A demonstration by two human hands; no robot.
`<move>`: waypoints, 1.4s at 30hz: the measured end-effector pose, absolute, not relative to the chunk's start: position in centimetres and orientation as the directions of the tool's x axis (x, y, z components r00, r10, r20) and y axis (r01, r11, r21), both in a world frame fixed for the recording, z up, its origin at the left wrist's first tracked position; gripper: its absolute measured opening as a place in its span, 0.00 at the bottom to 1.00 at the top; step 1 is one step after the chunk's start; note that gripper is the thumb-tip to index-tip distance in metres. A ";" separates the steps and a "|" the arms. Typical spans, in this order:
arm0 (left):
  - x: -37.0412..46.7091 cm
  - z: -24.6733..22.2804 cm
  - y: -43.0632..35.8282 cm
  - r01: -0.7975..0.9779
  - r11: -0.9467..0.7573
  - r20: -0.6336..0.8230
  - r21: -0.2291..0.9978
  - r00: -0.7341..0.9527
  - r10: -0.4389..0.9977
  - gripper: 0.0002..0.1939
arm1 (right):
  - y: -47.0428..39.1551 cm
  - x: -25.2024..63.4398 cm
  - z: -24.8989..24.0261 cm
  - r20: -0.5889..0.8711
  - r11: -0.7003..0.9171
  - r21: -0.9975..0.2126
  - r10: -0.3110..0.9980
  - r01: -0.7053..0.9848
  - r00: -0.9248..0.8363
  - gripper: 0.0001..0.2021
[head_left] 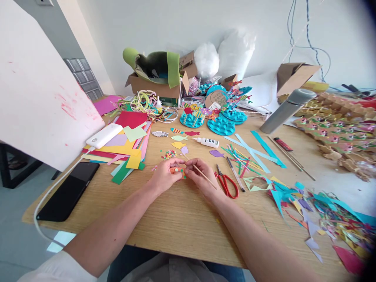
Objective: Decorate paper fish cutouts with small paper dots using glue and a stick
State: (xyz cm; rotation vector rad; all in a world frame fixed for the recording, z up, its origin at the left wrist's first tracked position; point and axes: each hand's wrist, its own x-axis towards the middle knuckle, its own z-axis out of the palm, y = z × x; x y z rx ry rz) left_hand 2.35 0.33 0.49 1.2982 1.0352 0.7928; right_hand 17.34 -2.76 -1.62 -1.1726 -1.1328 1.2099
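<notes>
Between my two hands is a small orange paper piece [177, 170] with coloured dots. The fingers of my left hand [168, 174] pinch its left side. My right hand [200, 174] holds a thin wooden stick [205, 177] slanting across it, its fingertips at the right end of the orange piece. Just beyond my hands lie a pile of small coloured dots [169, 154], a lilac paper fish [184, 150], a yellow one [178, 145] and a pale green one [179, 138]. A white glue bottle [209, 142] lies on its side behind them.
Red-handled scissors [232, 187] and a pen [235, 174] lie right of my hands. Coloured paper sheets [132, 119], a power bank [104, 136] and a phone [69, 191] are at left. Paper scraps [308, 207], a grey flask [286, 111] and turquoise egg-carton pieces [221, 124] stand farther off.
</notes>
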 end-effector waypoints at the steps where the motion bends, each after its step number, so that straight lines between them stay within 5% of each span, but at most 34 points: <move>1: 2.3 0.4 0.3 0.088 0.130 -0.153 0.988 0.364 0.919 0.21 | -2.8 17.3 -1.6 0.005 0.007 -0.998 0.999 -0.062 0.037 0.13; 42: 2.3 0.9 0.3 0.067 0.143 -0.157 0.988 0.369 0.916 0.21 | -2.8 17.4 -1.6 -0.017 -0.014 -0.994 1.000 -0.105 0.025 0.14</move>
